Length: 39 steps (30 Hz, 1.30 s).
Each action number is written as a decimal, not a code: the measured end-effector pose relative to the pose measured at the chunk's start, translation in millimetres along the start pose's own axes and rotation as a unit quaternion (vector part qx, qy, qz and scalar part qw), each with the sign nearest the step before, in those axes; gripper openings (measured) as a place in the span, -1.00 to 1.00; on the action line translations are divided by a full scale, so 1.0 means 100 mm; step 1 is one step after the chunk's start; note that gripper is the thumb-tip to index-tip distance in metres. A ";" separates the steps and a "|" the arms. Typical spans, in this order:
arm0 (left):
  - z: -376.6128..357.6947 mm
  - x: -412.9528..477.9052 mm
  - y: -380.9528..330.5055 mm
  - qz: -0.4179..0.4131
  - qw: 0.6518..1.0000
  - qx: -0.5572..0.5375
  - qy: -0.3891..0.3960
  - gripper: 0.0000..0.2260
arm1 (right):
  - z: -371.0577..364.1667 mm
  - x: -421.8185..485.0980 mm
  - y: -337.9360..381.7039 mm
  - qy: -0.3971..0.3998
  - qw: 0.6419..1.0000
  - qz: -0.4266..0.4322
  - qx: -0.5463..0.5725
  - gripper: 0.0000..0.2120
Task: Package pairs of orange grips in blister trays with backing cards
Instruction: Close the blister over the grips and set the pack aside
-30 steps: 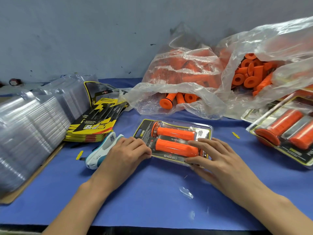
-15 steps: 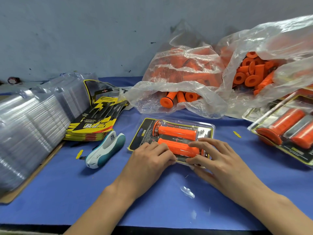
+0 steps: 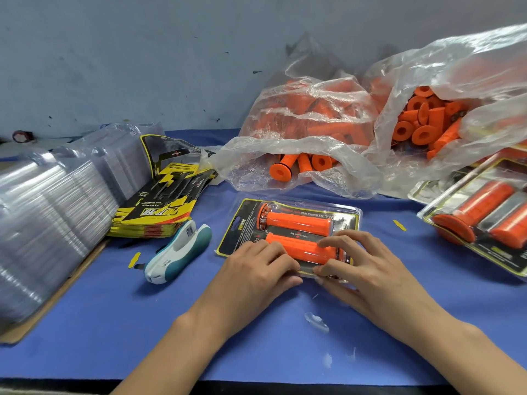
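Observation:
A clear blister pack [image 3: 288, 223] with a black-and-yellow backing card lies flat on the blue table, holding two orange grips [image 3: 299, 223] side by side. My left hand [image 3: 256, 269] presses on its near edge, fingers bent over the left part of the nearer grip. My right hand [image 3: 359, 260] presses the pack's near right part, fingers over the nearer grip's right end and thumb on the near rim. Backing cards [image 3: 154, 212] are stacked at the left. Clear blister trays [image 3: 48, 212] are piled further left.
A white-and-teal stapler [image 3: 176, 249] lies left of the pack. Two plastic bags [image 3: 308, 132] of loose orange grips sit at the back. Finished packs [image 3: 484, 218] lie at the right edge. Small yellow card scraps and a clear plastic bit [image 3: 316, 322] dot the blue tabletop [image 3: 256, 337].
My left hand slid right along the pack's near edge, from its left end toward the middle, close to my right hand. The right hand stayed put on the pack.

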State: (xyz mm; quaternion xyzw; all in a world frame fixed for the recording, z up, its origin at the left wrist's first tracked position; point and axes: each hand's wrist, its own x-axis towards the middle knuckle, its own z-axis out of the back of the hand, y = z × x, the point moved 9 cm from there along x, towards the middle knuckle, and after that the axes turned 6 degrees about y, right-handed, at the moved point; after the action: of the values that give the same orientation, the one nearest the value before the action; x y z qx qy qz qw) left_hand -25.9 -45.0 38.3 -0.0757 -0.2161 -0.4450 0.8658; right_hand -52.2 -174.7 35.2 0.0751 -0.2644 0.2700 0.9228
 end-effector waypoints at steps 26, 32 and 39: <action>0.10 -0.80 1.46 0.474 0.874 0.062 0.084 -0.56 | -0.03 -0.02 -0.01 0.003 1.000 -0.005 0.001 -0.79; 0.24 -0.87 1.54 0.542 0.822 -0.169 -0.043 -0.47 | -0.04 -0.03 -0.02 0.009 1.000 -0.002 0.007 -0.82; 0.02 -0.71 0.77 0.520 0.528 -0.671 0.016 -0.58 | -0.05 -0.02 -0.05 0.013 1.000 -0.011 0.019 -0.85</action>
State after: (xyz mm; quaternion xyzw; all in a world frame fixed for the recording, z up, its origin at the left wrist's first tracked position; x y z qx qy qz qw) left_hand -0.5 53.8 13.6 -0.7263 0.2375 0.0689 0.6414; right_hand -48.6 -178.3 30.3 0.0921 -0.2467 0.2653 0.9275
